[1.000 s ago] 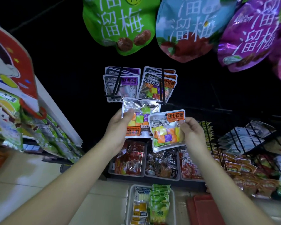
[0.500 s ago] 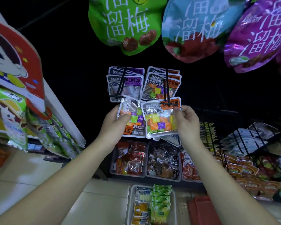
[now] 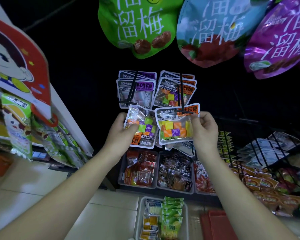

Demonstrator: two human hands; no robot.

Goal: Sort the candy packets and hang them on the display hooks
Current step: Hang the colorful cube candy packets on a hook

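Right hand pinches candy packet at right hook tip; left hand grips upside-down packet beside it.

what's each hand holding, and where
Left hand grips an upside-down candy packet by its left side; right hand pinches a second packet by its right edge.

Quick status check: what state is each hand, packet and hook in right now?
Left hand: grips the upside-down packet.
Upside-down packet: held, on no hook.
Right hand: pinches the upright packet.
Upright packet: top at right hook tip; threading unclear.
Right hook: carries orange-label packets.
Left hook: carries purple-label packets.
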